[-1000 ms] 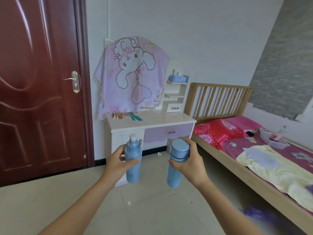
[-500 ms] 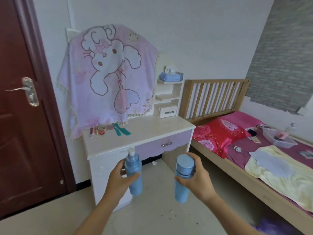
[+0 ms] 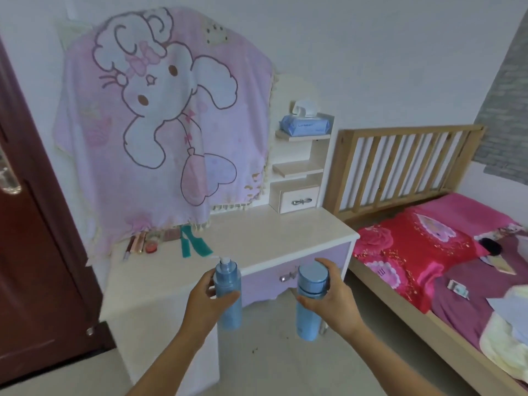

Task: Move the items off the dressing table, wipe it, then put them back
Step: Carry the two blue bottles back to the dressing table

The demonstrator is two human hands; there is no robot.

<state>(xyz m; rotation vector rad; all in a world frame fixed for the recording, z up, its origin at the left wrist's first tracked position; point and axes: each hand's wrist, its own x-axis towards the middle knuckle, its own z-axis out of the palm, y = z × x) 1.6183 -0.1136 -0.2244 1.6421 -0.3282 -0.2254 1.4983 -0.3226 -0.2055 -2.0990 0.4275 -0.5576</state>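
Some cosmetics (image 3: 145, 242), teal ribbon (image 3: 193, 245) perhaps, on tabletop (image 3: 271, 235)

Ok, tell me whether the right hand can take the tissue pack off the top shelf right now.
Probably not yet: the right hand grips a capped blue bottle, so its fingers are taken. The tissue pack itself sits uncovered on the shelf, with nothing in front of it.

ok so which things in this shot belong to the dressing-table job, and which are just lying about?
Job:
- dressing table
- pump bottle, held in left hand
- capped bottle, held in right hand
- small cosmetics and teal strips at the tabletop's back left

Lying about:
- pink cartoon towel
- tissue pack on the top shelf
- door
- bed
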